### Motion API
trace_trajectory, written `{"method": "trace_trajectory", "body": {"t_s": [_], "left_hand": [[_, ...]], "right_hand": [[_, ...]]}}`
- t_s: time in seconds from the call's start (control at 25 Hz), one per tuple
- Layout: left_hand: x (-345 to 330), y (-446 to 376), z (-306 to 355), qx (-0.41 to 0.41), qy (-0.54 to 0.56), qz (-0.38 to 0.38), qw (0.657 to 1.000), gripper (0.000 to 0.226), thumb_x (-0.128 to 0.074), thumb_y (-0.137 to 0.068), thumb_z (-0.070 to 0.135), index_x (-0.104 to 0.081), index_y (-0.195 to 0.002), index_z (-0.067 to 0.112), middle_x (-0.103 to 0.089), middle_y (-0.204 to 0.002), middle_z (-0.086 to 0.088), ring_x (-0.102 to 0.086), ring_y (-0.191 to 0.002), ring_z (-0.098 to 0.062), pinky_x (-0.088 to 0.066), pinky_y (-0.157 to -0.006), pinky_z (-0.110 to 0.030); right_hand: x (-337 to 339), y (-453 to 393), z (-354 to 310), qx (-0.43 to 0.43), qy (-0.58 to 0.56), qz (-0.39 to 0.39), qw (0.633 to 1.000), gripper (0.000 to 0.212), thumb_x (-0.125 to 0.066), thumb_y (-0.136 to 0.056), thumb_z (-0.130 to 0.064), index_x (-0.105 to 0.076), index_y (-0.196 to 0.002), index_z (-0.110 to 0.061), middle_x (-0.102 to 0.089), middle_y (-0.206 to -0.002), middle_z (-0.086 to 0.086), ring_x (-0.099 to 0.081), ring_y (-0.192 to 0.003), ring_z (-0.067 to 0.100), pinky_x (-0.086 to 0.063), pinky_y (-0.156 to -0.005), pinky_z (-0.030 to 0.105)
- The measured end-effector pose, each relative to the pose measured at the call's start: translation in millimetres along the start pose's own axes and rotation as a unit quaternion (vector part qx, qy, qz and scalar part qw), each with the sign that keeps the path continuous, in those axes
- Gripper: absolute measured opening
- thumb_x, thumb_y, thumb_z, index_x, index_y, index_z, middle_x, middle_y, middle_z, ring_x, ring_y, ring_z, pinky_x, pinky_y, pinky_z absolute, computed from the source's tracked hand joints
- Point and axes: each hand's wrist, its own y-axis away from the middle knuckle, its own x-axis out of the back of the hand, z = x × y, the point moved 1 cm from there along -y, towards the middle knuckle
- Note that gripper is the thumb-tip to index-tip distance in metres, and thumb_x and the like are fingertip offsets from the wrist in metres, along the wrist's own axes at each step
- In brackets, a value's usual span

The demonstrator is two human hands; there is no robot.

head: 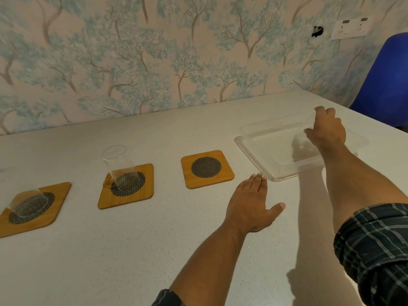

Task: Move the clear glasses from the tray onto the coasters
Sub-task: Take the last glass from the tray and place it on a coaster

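Right hand (326, 129) grip wraps glass (305, 138) in tray (265, 171); left hand (249, 204) flat, open

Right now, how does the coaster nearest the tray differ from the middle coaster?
The near coaster is bare, its mesh disc fully showing; the middle coaster carries a clear glass standing on its mesh. The near one lies beside the tray, the middle one farther left. Both are square wood with dark round mesh.

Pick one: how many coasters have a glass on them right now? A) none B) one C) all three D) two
D: the left coaster and middle coaster each carry a clear glass, while the right coaster nearest the tray is bare.
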Motion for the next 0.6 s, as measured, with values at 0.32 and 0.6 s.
{"method": "trace_trajectory", "body": {"t_s": [0.32, 0.6], "left_hand": [[11, 25, -4, -0.038, -0.002, -0.037, 0.999, 0.079, -0.022, -0.105, 0.060, -0.007, -0.163, 0.008, -0.002, -0.172, -0.009, 0.001, -0.158, -0.022, 0.007, -0.122, -0.032], [37, 82, -43, 0.017, 0.017, -0.020, 0.999, 0.082, -0.022, -0.102, 0.067, -0.003, -0.164, 0.016, -0.002, -0.173, -0.002, 0.000, -0.158, -0.019, 0.005, -0.121, -0.032]], "right_hand": [[30, 32, -63, 0.143, -0.149, 0.109, 0.972, 0.076, -0.053, -0.095, -0.062, -0.037, -0.154, -0.015, -0.051, -0.132, 0.022, -0.055, -0.117, 0.038, -0.050, -0.090, 0.047], [7, 97, -154, 0.237, -0.209, 0.010, 0.949, 0.065, -0.063, -0.087, -0.063, -0.054, -0.134, -0.019, -0.060, -0.122, 0.010, -0.064, -0.104, 0.025, -0.050, -0.082, 0.035]]}}
